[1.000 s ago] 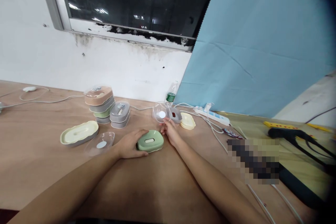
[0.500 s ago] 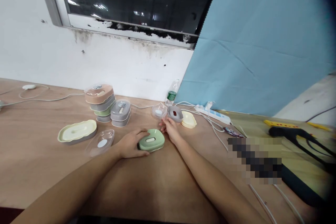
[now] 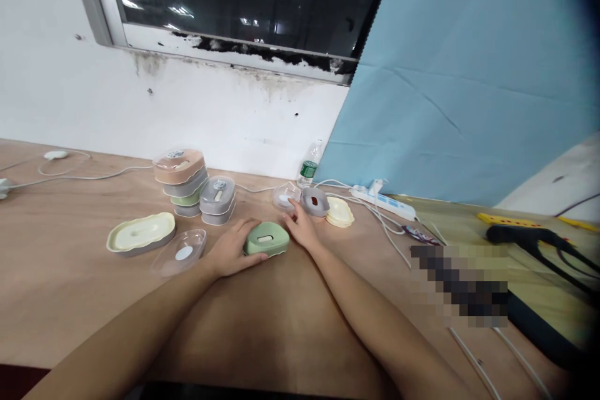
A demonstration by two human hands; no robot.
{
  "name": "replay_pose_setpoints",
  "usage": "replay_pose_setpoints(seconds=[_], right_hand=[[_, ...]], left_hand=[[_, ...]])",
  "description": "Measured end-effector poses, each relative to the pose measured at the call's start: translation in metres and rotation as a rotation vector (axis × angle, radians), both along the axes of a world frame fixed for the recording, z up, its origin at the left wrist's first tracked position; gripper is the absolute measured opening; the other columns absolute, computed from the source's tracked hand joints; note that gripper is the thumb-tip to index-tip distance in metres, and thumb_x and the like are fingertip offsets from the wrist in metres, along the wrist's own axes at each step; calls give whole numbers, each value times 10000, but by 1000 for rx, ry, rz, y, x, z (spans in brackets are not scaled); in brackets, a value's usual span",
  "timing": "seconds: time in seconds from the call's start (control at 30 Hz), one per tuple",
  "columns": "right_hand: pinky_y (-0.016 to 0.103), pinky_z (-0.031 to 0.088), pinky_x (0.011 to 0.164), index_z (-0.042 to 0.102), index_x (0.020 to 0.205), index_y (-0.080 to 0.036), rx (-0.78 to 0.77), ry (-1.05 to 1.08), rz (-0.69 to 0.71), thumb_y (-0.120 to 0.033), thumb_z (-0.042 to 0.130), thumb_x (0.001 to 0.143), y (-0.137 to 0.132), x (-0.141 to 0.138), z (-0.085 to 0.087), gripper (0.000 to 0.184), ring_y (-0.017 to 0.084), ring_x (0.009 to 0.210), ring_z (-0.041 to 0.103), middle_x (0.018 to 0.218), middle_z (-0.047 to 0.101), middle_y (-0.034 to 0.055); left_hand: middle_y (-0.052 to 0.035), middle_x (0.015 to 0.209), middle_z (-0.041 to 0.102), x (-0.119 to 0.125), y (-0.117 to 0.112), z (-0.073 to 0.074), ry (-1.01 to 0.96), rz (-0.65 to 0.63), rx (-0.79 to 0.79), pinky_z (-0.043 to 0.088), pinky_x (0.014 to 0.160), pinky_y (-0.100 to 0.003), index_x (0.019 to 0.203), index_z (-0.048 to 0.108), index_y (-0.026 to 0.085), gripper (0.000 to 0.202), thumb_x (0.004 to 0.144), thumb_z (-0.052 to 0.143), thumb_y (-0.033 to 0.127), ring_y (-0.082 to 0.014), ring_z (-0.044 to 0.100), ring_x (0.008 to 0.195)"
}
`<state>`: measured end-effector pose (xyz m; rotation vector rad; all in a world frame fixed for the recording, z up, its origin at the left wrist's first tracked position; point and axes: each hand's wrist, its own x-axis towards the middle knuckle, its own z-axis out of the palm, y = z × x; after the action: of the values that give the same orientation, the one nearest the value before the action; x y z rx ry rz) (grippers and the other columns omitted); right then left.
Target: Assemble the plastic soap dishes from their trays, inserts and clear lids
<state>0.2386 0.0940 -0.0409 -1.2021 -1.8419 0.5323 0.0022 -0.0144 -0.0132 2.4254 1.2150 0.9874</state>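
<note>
My left hand (image 3: 234,247) is wrapped round the left end of a green soap box (image 3: 267,239), thumb along its near side and fingers on its far side. The box looks slightly tilted on the table. My right hand (image 3: 300,225) is just right of it, apart from it, fingers spread and holding nothing I can see. Beyond that hand are a clear lid (image 3: 285,197), a grey dish (image 3: 315,201) with a dark red slot and a cream-yellow tray (image 3: 339,212). Left of my left hand lie another clear lid (image 3: 184,252) and a long cream-and-grey dish (image 3: 141,232).
Stacked soap boxes in pink, grey and green (image 3: 180,175) stand at the back left, beside two grey ones (image 3: 217,200). A water bottle (image 3: 308,167) leans by the wall. A power strip (image 3: 384,201) and white cables run along the right; a black-handled tool (image 3: 529,240) lies farther right.
The green soap box has shifted slightly left and away from me and now tilts under my left hand. My right hand's fingers have gone from bunched to spread.
</note>
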Motion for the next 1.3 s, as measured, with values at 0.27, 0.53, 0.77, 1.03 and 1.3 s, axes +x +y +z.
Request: replay_pose_setpoints(seconds=[0.27,0.53,0.77,1.03,1.3], right_hand=[[300,433,662,518,1215,-196,-36,-150,-156,-367,555,823,12,-4,-2,428,187,686,580,715,612,-1],[303,449,686,468,1314,-184,-37,-181,-219,-388,533,853,9,-1,-2,508,214,754,621,772,658,32],[274,435,697,618,1144,-226,51,-327,-240,-319,448,913,15,-7,0,302,208,794,650,820,711,34],[276,446,733,636,1182,-246,166,-435,-292,-358,438,933,21,-23,1,337,211,836,668,943,736,53],[295,469,733,620,1212,-247,143,-461,-325,-299,441,921,17,-17,2,346,223,823,676,979,734,57]], left_hand=[[-137,1367,437,0,1,-4,47,-5,-34,402,1043,-457,1360,410,214,714,772,626,556,-305,453,1251],[-133,1361,433,0,1,-3,69,14,-47,409,1036,-439,1318,464,207,667,773,622,556,-296,462,1238],[-136,1358,439,1,1,-4,66,12,-44,406,1039,-440,1300,487,207,654,768,625,562,-298,467,1236],[-131,1343,466,1,1,-4,39,5,-41,416,1025,-434,1283,519,212,629,758,646,536,-300,486,1219],[-134,1350,451,0,2,-5,65,13,-54,405,1034,-440,1293,507,208,641,765,636,547,-298,474,1230]])
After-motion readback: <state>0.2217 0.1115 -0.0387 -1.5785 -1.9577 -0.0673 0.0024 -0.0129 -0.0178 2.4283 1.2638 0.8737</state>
